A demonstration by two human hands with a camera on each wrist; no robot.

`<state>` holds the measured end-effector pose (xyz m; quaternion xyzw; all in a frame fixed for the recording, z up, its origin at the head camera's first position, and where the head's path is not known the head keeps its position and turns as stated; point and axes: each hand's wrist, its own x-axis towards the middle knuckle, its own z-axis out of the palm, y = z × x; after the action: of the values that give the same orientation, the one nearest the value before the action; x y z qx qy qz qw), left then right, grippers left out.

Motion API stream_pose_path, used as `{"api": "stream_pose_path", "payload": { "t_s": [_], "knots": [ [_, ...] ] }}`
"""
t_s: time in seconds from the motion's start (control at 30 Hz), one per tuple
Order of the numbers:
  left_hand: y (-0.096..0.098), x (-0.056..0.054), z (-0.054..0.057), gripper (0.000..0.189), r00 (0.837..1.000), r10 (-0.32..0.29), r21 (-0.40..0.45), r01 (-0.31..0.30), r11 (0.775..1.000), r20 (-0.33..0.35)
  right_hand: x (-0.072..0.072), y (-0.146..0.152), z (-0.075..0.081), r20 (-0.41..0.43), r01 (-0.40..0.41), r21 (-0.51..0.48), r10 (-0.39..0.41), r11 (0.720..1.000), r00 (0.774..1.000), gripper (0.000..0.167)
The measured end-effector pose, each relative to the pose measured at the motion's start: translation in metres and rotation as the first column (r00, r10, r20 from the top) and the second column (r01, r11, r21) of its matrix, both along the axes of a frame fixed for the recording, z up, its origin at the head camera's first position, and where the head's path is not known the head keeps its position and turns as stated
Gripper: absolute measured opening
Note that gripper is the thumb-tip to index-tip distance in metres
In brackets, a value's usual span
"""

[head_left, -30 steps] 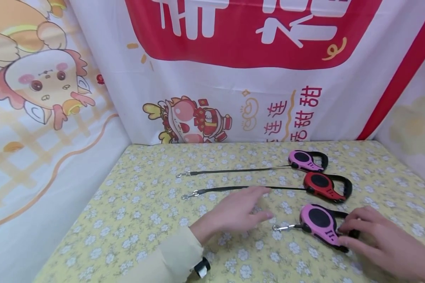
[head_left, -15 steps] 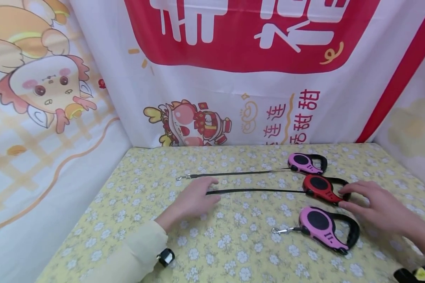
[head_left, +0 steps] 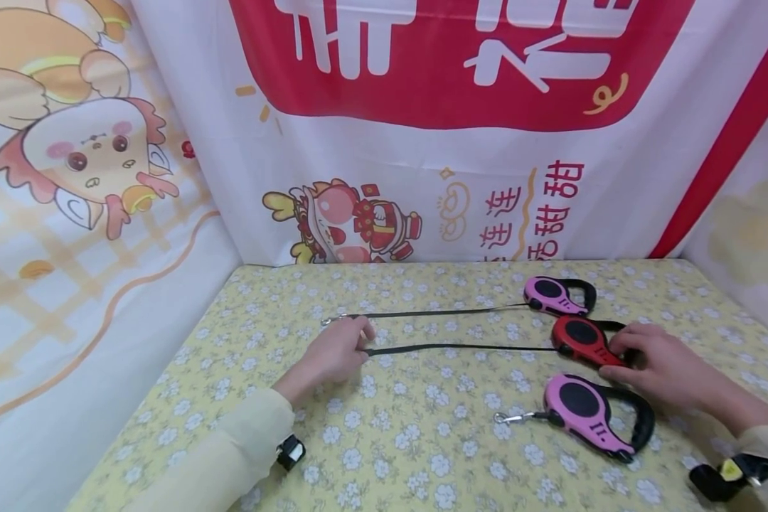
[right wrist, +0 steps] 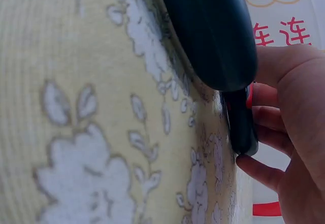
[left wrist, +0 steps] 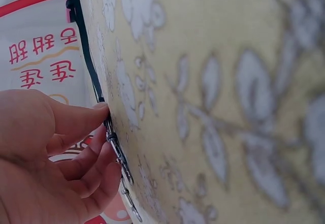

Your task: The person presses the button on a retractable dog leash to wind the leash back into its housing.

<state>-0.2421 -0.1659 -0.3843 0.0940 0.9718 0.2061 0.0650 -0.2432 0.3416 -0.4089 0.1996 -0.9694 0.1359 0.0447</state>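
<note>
- Red leash: its red case sits under my right hand, and I take that case as the landmark.
- From the case, the black strap runs left in a nearly straight line; that is the leash's long axis, sideways across the flowered table.
- My left hand is at the strap's far end, well left of the case; thumb and fingertips close in a pinch there, with just the strap between them.
- The metal clip lies just beyond that pinch, on the side away from the case; whether my fingers touch it I cannot tell.
- My right hand is the nearer one to the case, fingers bent round the black handle at its right side; their full wrap is partly hidden.
- So the strap spans my two grips, and the line between them is the one that matters, I judge.
- Nearer me than the case is one pink leash; beyond it, another pink leash.
</note>
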Motion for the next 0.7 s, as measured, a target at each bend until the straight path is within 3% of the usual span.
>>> {"api": "stream_pose_path", "payload": {
  "t_s": [0.2,0.37,0.53,0.63,0.7],
  "knots": [
    [0.0,-0.002,-0.001,0.019,0.998,-0.045,-0.023,0.046,0.999,0.035,0.002,0.002,0.006,-0.005,-0.043,0.054,0.044,0.998,0.999,0.024],
    [0.001,-0.002,-0.001,0.015,0.994,-0.093,-0.011,0.094,0.996,0.056,0.006,0.004,0.012,0.041,-0.021,0.017,0.021,1.0,0.999,0.022],
    [0.001,-0.002,0.0,0.01,0.996,-0.068,-0.004,0.069,0.998,0.063,0.007,0.005,0.016,0.032,-0.026,0.003,0.026,1.0,0.999,0.016],
    [0.0,-0.003,0.002,0.006,0.998,-0.039,0.016,0.038,0.999,0.057,0.009,0.006,0.018,-0.021,-0.058,0.04,0.059,0.997,0.998,0.009],
    [0.0,-0.004,0.003,0.005,0.998,-0.023,0.025,0.022,0.999,0.056,0.01,0.005,0.018,-0.063,-0.071,0.071,0.076,0.995,0.995,0.013]
  ]
}}
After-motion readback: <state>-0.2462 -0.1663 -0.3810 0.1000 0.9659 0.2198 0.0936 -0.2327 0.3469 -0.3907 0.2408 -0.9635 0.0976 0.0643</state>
